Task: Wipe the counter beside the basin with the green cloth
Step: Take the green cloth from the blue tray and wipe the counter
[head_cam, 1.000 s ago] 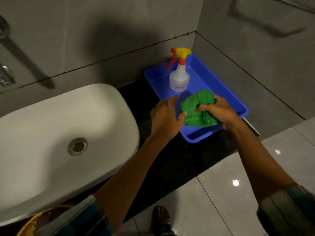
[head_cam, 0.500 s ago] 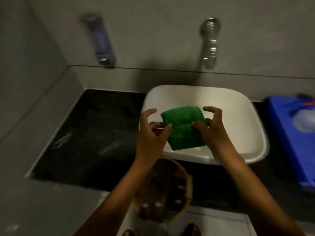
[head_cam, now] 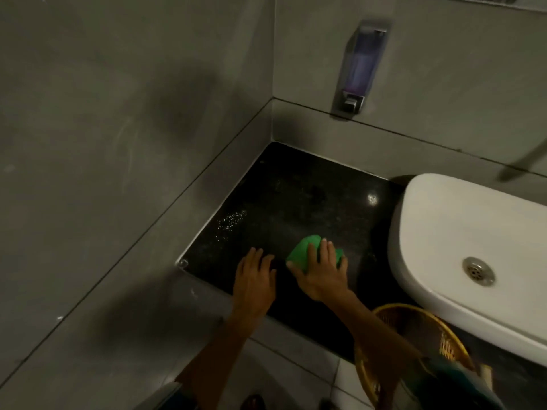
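- The grey tiled wall fills the 9 o'clock side and meets the black counter along a slanted edge.
- A patch of pale specks lies on the counter near that wall edge, at about 10 o'clock from the hands.
- The left hand lies flat on the counter near its front edge, fingers spread, its grip released and holding nothing.
- Just beside it at 3 o'clock, the right hand presses palm-down on the green cloth, fingers spread over it rather than clenched round it; the cloth lies bunched on the counter, showing at 12 o'clock of the fingers.
- A soap dispenser is on the back wall at 12 o'clock.
- The white basin sits at 3 o'clock of the cloth, apart from it.
- A woven basket stands below the basin's front rim at 5 o'clock.
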`<move>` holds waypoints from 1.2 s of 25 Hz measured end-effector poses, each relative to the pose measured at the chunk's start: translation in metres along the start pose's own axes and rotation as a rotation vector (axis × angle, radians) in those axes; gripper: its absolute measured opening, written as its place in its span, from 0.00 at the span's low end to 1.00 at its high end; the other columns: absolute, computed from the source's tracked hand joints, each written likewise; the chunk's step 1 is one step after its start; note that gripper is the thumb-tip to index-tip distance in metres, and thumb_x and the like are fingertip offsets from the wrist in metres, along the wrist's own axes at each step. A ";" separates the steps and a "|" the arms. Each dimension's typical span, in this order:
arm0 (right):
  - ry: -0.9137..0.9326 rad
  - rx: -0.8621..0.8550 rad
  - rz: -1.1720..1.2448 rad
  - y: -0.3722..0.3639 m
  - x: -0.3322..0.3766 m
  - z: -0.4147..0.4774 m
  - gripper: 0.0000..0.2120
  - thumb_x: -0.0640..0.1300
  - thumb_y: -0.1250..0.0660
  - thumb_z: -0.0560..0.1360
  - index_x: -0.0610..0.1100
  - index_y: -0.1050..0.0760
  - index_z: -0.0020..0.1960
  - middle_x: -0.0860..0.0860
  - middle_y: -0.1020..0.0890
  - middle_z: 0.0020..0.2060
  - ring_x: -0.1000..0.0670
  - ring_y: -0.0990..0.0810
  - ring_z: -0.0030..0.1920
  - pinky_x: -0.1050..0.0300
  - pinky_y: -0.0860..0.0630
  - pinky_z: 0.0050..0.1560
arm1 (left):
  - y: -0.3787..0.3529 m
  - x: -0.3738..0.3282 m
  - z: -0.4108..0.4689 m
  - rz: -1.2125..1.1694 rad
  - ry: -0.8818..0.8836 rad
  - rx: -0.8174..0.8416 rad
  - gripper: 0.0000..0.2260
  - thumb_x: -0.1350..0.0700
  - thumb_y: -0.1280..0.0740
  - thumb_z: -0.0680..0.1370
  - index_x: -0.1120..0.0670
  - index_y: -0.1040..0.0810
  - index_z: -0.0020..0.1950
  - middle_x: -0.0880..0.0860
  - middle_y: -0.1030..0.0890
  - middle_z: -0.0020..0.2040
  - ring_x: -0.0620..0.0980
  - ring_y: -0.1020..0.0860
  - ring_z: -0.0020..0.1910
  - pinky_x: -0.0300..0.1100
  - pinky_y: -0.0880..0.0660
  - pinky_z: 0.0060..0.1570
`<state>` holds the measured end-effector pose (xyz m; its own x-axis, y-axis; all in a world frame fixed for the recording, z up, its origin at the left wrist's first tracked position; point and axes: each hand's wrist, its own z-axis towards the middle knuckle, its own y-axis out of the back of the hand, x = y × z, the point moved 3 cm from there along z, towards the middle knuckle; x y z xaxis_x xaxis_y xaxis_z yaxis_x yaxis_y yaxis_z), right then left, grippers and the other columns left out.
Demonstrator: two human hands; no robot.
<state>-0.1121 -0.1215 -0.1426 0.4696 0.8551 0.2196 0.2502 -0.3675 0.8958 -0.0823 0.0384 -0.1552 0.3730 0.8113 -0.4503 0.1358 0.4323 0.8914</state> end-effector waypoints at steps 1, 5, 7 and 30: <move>0.015 -0.020 -0.043 -0.011 0.002 0.001 0.40 0.68 0.51 0.75 0.46 0.56 0.78 0.42 0.58 0.78 0.42 0.61 0.78 0.33 0.59 0.73 | -0.003 0.015 0.009 0.064 -0.017 0.003 0.19 0.50 0.42 0.80 0.55 0.32 0.70 0.60 0.33 0.74 0.56 0.41 0.76 0.53 0.43 0.73; 0.049 -0.153 -0.099 -0.015 -0.009 0.028 0.41 0.65 0.47 0.76 0.44 0.60 0.78 0.39 0.58 0.78 0.39 0.58 0.77 0.31 0.49 0.72 | -0.018 0.038 0.027 0.158 -0.057 0.048 0.25 0.43 0.49 0.80 0.52 0.41 0.75 0.58 0.43 0.78 0.54 0.49 0.77 0.52 0.52 0.74; -0.005 -0.213 -0.023 0.000 -0.019 0.062 0.39 0.66 0.50 0.77 0.44 0.58 0.78 0.40 0.57 0.78 0.39 0.57 0.78 0.31 0.51 0.72 | -0.023 0.040 0.030 0.156 -0.046 0.028 0.26 0.41 0.50 0.79 0.51 0.41 0.74 0.57 0.42 0.78 0.53 0.47 0.77 0.51 0.50 0.74; 0.681 0.088 -0.150 -0.020 0.170 0.142 0.29 0.63 0.53 0.79 0.58 0.55 0.77 0.45 0.60 0.78 0.42 0.61 0.78 0.31 0.60 0.72 | -0.021 0.038 0.024 0.032 -0.020 -0.005 0.22 0.44 0.44 0.79 0.52 0.33 0.71 0.56 0.30 0.72 0.54 0.35 0.73 0.51 0.39 0.73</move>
<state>0.0828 -0.0205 -0.1780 -0.2034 0.9271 0.3149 0.3516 -0.2310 0.9072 -0.0495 0.0507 -0.1895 0.3954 0.8168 -0.4201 0.1190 0.4079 0.9052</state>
